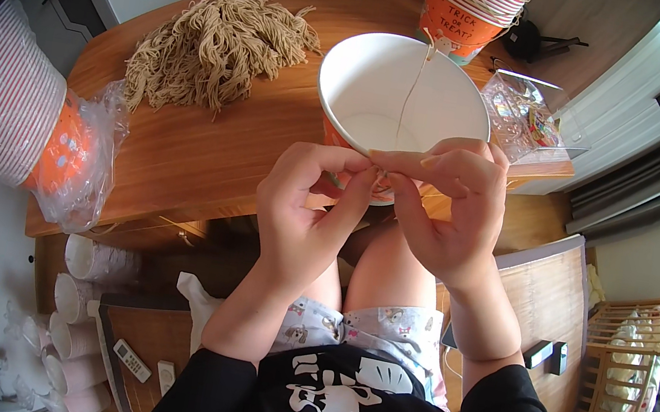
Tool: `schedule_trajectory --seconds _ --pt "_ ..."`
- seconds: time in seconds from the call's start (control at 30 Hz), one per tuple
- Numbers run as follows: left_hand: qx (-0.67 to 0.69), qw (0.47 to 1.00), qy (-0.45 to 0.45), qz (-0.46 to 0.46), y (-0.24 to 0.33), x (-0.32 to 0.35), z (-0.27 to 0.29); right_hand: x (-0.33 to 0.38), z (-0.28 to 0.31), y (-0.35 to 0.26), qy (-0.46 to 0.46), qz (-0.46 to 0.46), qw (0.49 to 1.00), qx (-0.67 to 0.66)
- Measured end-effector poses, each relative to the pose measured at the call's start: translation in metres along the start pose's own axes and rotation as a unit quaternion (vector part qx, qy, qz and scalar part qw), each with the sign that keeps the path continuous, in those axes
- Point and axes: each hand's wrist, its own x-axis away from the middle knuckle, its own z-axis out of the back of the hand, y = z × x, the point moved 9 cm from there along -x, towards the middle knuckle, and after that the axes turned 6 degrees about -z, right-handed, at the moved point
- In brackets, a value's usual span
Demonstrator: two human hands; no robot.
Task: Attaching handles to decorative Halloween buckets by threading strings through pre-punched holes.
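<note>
A large paper bucket [455,96], white inside and orange outside, stands at the table's near edge in front of me. A thin beige cord [408,102] is tied through its far rim and runs down across the opening. At the near rim my left hand [300,206] and my right hand [459,209] meet, thumbs and forefingers pinched together. Between the fingertips a bit of cord shows, close to the rim. The fingers hide most of it, so I cannot tell whether it is knotted.
A heap of beige cords [221,51] lies on the wooden table [174,155]. Stacked orange buckets [467,21] stand at the back right, by a clear plastic box [534,117]. Plastic-wrapped bucket stacks [15,96] lie on the left. A wooden crib [623,373] is at right.
</note>
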Motion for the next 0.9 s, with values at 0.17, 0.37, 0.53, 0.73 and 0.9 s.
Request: schedule_trajectory --seconds 0.17,0.37,0.53,0.73,0.9 --pt "0.002 1.0 -0.004 -0.002 0.0 -0.001 0.0 0.001 -0.003 0.004 -0.056 -0.042 0.998 -0.01" --pt "0.014 1.0 -0.017 0.003 -0.003 -0.002 -0.002 0.005 -0.005 0.014 -0.009 -0.066 0.997 -0.043" --pt "0.003 1.0 -0.025 -0.008 -0.004 -0.002 -0.003 0.01 -0.003 0.021 0.001 -0.106 0.994 -0.04" --pt "0.029 0.999 -0.017 0.015 -0.005 -0.001 -0.005 0.01 0.002 0.017 0.016 -0.056 0.998 -0.012" --pt "0.021 1.0 -0.022 -0.007 -0.006 -0.002 -0.006 0.01 0.0 0.017 0.01 -0.109 0.993 -0.033"
